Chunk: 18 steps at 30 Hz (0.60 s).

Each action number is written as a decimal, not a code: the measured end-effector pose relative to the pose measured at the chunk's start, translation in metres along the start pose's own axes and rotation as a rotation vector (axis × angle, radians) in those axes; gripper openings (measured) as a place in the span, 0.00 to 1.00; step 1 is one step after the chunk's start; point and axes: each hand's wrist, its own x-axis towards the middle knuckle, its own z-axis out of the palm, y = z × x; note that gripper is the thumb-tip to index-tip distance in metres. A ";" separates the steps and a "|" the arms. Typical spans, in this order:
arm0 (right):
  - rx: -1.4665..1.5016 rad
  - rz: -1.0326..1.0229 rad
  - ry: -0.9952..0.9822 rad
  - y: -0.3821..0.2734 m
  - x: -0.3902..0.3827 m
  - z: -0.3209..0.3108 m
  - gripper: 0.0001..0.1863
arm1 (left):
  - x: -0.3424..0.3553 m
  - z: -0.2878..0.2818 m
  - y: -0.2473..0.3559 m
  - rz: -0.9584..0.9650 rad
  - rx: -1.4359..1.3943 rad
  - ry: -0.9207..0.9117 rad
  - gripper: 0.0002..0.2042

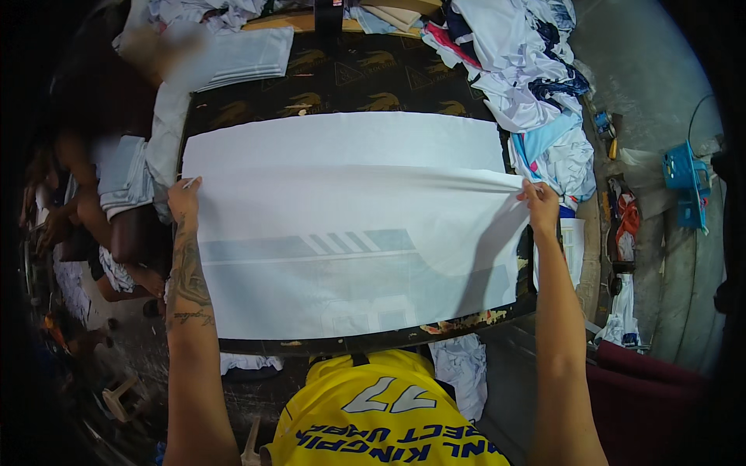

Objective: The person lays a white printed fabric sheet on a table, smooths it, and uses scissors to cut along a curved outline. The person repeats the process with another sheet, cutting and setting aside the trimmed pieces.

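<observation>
In the head view, I have the white sheet (350,213) in front of me at the middle of the dial, drawn across the bench (342,89), pale grey-blue shapes showing on its near half. My left hand (184,202), just past nine o'clock, pinches one corner between thumb and fingers; my right hand (542,203), just short of three, pinches the corner opposite. Beyond the held edge, toward twelve, lies a flat white strip (342,140); I cannot tell whether it belongs to another sheet or to this one.

As I judge it, the step is to lay this edge down square and smooth. A ridge (466,180) runs in from my right hand toward two o'clock, so I should ease that pinch outward, toward three, until the edge pulls straight. Both hands ought to sink together; if one drops first, the cloth or paper will probably skew. I would line the edge up with the far strip's border, then smooth from the centre toward nine and three.

The folded stack (249,58) near eleven and the garment pile (528,70) between one and two sit close by, so I'd best keep the corners clear of both.
</observation>
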 end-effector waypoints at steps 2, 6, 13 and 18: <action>-0.044 0.031 0.045 0.008 0.021 0.023 0.17 | 0.022 0.017 0.010 -0.040 0.030 -0.020 0.21; -0.084 0.114 0.077 0.016 0.066 0.062 0.17 | 0.048 0.035 0.030 -0.044 0.064 -0.013 0.23; -0.144 0.106 0.027 0.007 0.109 0.098 0.18 | 0.072 0.029 0.024 -0.154 0.066 -0.080 0.23; -0.169 0.169 -0.007 -0.002 0.117 0.111 0.18 | 0.042 0.024 0.052 -0.023 0.093 -0.019 0.27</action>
